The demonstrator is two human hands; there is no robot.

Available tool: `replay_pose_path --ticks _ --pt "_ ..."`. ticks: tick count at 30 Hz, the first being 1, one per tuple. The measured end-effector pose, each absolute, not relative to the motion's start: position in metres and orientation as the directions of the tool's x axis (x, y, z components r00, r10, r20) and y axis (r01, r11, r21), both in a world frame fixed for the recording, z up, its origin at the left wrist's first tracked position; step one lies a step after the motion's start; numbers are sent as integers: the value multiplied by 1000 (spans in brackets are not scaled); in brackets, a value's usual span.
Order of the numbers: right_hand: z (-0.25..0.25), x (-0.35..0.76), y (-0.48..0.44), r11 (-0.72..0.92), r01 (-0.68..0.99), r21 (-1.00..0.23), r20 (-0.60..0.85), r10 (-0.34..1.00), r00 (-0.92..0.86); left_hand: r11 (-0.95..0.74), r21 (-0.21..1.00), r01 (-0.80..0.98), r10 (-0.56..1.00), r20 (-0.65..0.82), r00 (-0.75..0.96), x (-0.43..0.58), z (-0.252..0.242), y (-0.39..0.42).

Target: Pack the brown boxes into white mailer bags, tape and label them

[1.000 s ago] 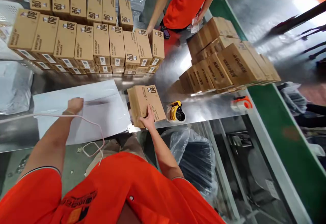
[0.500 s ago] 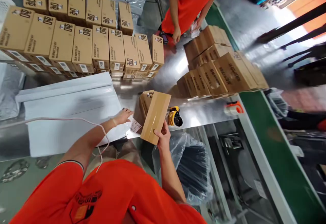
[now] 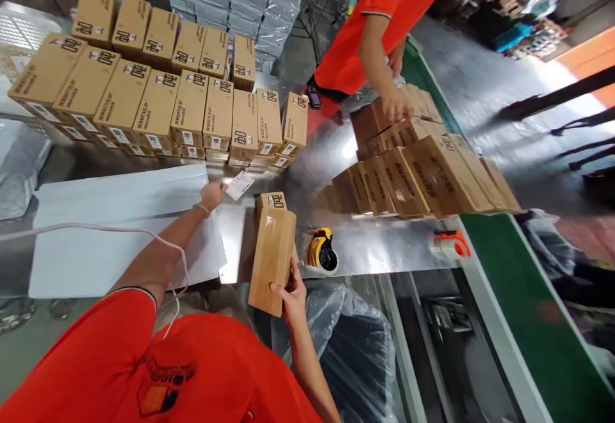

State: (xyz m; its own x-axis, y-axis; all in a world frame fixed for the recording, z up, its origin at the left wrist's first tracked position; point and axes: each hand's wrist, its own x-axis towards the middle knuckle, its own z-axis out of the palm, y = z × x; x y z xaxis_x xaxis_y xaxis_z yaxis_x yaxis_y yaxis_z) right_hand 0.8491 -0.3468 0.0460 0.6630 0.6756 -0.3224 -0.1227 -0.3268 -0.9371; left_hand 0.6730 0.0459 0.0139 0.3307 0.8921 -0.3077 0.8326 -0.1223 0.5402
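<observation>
My right hand (image 3: 292, 295) grips the near end of a taped cardboard box (image 3: 271, 259), thumb on top and fingers along its right side. Behind that box, another small carton (image 3: 270, 201) shows its printed end. Between the fingertips of my left hand (image 3: 213, 195) is a corner of a white paper label (image 3: 239, 184), held over the metal tabletop. Beneath my left forearm lie white sheets (image 3: 120, 202). A yellow and black tape dispenser (image 3: 323, 251) rests on the table just right of the held box.
Rows of printed cartons (image 3: 158, 106) stand along the far left. More cartons (image 3: 413, 166) are stacked at the right, where a co-worker's hand (image 3: 396, 104) touches them. A second tape roll (image 3: 451, 245) sits near the green conveyor (image 3: 519, 282). A plastic-lined bin (image 3: 355, 352) is below the table edge.
My left hand has moved away from me and now lifts the label off to the left of the boxes. The held box has shifted left and towards me. The co-worker's hand has reached the right-hand cartons.
</observation>
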Motion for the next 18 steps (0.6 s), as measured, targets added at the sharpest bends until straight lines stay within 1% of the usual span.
replay_pose_path --ticks 2,4,6,9,12,14,16,18 --pt "37 849 -332 -380 92 -921 -246 746 619 -137 467 874 891 -328 315 655 14 21" --pt "28 842 -315 -387 336 -859 -169 833 526 -154 407 900 865 -386 322 626 12 -13" --pt "20 826 -298 -338 548 -765 -129 914 384 -153 352 924 846 -437 306 590 10 -50" --pt "11 791 -280 -240 768 -593 -147 971 189 -104 269 958 878 -427 216 535 5 -92" --pt "3 758 -274 -158 895 -417 -206 976 77 -29 217 976 912 -393 115 494 -2 -102" --pt "-2 748 -276 -111 938 -328 -232 972 34 -3 220 976 923 -374 87 473 -5 -88" --pt "-8 748 -278 -89 957 -278 -226 974 25 -18 254 967 931 -348 109 454 -5 -56" --pt "-12 753 -280 -92 962 -256 -204 978 40 -60 292 955 936 -315 155 433 3 -11"
